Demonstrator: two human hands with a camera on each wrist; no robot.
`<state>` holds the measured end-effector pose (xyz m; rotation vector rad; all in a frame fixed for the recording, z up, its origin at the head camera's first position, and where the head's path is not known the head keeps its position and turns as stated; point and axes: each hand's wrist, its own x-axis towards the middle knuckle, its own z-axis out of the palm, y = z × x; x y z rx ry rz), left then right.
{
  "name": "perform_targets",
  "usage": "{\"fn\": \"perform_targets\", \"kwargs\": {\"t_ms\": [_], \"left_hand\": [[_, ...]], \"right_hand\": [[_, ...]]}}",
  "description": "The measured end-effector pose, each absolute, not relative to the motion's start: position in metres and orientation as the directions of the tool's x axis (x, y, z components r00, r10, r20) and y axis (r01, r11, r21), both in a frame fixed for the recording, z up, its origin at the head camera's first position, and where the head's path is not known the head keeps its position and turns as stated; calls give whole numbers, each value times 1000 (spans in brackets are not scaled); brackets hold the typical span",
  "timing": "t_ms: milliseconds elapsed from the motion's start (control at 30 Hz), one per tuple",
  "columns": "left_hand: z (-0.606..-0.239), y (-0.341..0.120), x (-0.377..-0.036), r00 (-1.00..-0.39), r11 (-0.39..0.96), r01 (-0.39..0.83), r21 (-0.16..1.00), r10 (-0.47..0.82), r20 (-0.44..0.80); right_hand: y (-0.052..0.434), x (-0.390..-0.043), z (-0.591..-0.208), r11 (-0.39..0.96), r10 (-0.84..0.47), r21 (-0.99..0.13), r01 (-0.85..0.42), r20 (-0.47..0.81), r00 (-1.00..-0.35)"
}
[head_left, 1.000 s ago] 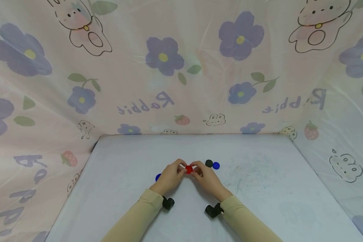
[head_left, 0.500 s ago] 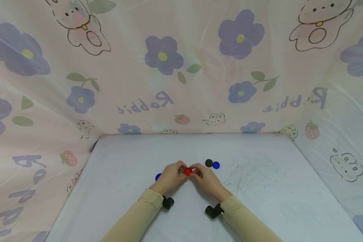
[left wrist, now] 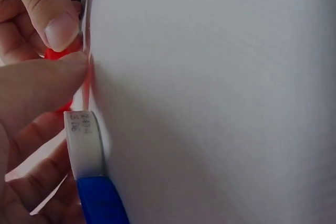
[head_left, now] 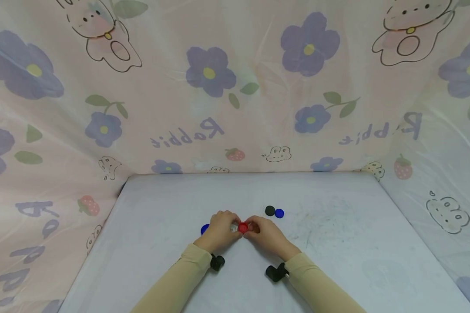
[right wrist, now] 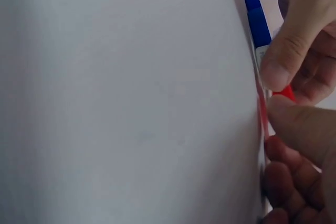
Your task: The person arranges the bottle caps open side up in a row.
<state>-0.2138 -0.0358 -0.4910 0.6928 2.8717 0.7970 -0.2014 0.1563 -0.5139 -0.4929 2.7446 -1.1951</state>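
Note:
Between my two hands is a red bottle cap point(head_left: 243, 228), just above or on the white table. My left hand point(head_left: 221, 228) pinches it from the left and my right hand point(head_left: 267, 232) from the right, thumbs close together. In the wrist views the fingers cover most of the red cap. A whitish bottle cap point(left wrist: 85, 142) with printed marks on its side stands beside my left hand; behind it is a blue cap point(left wrist: 102, 200). From the head view that blue cap point(head_left: 205, 229) shows partly behind my left hand.
A black cap point(head_left: 270, 211) and another blue cap point(head_left: 279, 213) lie side by side beyond my right hand. Printed cloth point(head_left: 258, 108) rises along the back and sides of the white table point(head_left: 337, 261). A black camera mount sits at each wrist.
Both hands have drawn slightly nearer the body with the red cap, which now lies lower in the head view. The whitish cap beside my left fingers has come into sight.

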Motion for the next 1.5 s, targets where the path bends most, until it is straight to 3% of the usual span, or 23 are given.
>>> {"fn": "perform_targets", "kwargs": {"t_ms": [633, 1133, 1500], "left_hand": [[-496, -39, -216, -894, 784, 389, 483, 448, -7], [-489, -37, -213, -886, 789, 399, 468, 464, -27], [-480, -6, -216, -871, 758, 432, 489, 490, 9]], "right_hand": [[151, -200, -513, 685, -328, -678, -266, 40, -944], [160, -197, -512, 672, -319, -700, -241, 19, -947], [203, -196, -497, 613, -156, -779, -131, 43, -987]]}}
